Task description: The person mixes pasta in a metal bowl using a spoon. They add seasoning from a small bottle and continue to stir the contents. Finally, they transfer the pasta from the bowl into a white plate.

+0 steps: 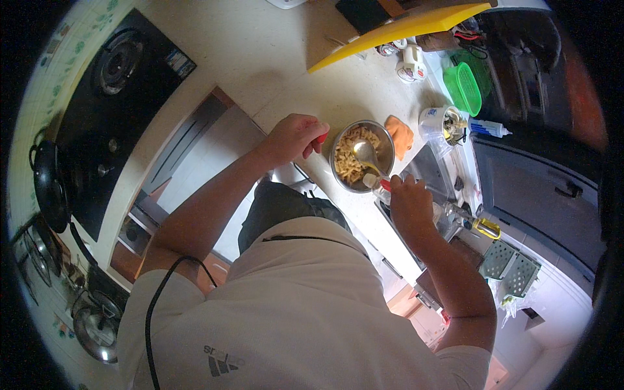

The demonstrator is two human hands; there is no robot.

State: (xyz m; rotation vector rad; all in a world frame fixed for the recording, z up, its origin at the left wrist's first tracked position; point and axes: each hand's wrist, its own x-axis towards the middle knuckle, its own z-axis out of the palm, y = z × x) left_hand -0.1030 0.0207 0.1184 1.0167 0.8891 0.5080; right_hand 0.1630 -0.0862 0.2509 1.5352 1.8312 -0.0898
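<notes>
A steel bowl (335, 169) of chopped pale food pieces (348, 155) stands near the counter's front edge. In it rests a metal ladle (363, 150), its handle running toward my right hand (412, 202). That hand is closed around a clear bottle (383, 195) with a red label, tilted so its neck reaches over the bowl's near rim. Whether the same fingers also touch the ladle's handle is hidden. To the left of the bowl, my left hand (298, 139) pinches a small red cap (321, 138) between thumb and fingers.
An orange cloth (399, 136) lies beyond the bowl, close to the sink (429, 168). Behind are a white tub (431, 122), a green basket (463, 90) and a white jug (412, 63). A yellow board (399, 34) leans over the counter. At left is a black gas hob (131, 92) with a pan (51, 185).
</notes>
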